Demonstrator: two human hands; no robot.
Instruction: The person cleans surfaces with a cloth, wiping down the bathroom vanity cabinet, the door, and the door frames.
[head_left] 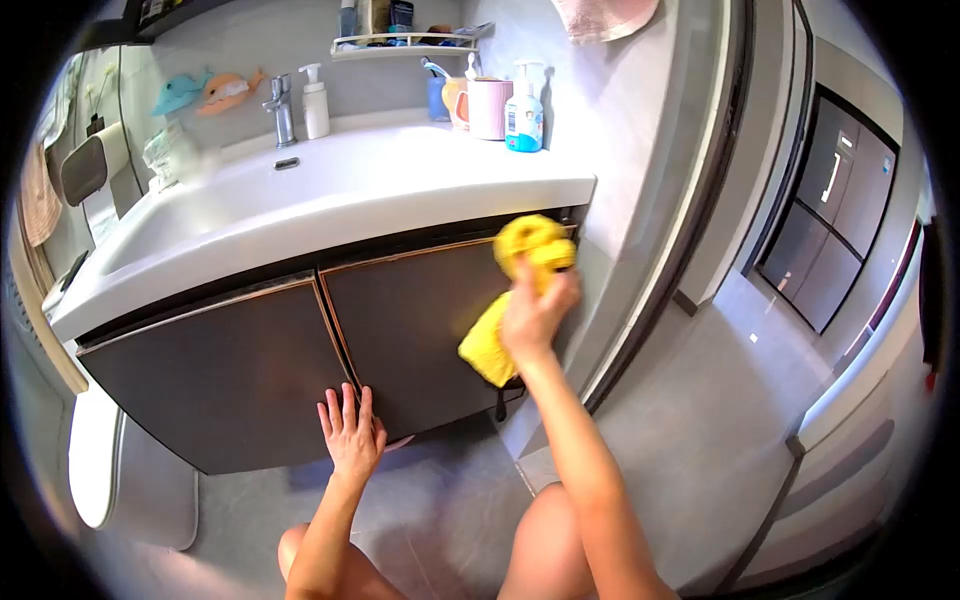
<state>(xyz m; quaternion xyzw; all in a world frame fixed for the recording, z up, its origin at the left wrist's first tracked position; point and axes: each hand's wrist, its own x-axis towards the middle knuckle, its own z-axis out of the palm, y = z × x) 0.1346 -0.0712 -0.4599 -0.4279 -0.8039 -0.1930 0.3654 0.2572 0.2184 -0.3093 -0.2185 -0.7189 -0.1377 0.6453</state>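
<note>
My right hand (535, 310) grips a yellow cloth (488, 342), which bunches above my fingers and hangs down beside them, slightly blurred. The cloth lies at the upper right part of the dark right cabinet door (420, 325), just under the white sink's edge. My left hand (352, 430) has its fingers spread, with the fingertips on the lower part of the cabinet near the gap between the two doors. The left cabinet door (220, 380) is beside it. Both doors look closed.
Above is the white sink (380, 190) with a faucet (281, 112), a white pump bottle (314, 105), a pink cup (488, 108) and a blue soap bottle (524, 112). A white bin (150, 480) stands lower left. The door frame (690, 230) is at right.
</note>
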